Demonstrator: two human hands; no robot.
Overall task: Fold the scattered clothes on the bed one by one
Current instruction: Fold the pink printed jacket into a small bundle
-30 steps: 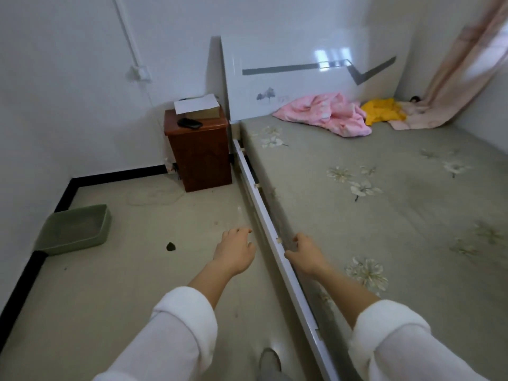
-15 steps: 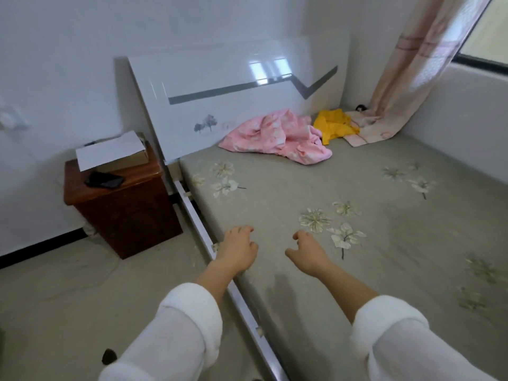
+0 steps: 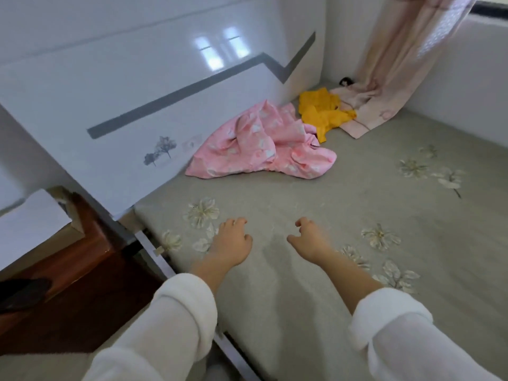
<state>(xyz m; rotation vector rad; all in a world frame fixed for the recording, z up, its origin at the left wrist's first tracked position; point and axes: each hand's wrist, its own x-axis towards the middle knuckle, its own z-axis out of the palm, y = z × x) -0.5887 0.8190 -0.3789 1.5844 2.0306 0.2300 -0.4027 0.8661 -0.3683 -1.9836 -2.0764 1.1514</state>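
A crumpled pink patterned garment [image 3: 264, 144] lies on the grey flowered bed [image 3: 357, 215] against the white headboard [image 3: 154, 86]. A bunched yellow garment [image 3: 321, 111] sits just beyond it in the far corner. My left hand [image 3: 232, 243] and my right hand [image 3: 309, 239] hover over the near part of the bed, side by side, fingers loosely curled and apart, holding nothing. Both are well short of the pink garment. White sleeves cover my forearms.
A pink curtain [image 3: 398, 64] hangs into the far corner, its hem resting on the bed beside the yellow garment. A brown wooden nightstand [image 3: 82, 270] with a white box and a dark object stands left of the bed. The bed frame's rail [image 3: 154, 251] runs along the left.
The view has moved forward toward the head of the bed; the garments look closer. Both hands have shifted from the bed's edge to above the mattress, still holding nothing.
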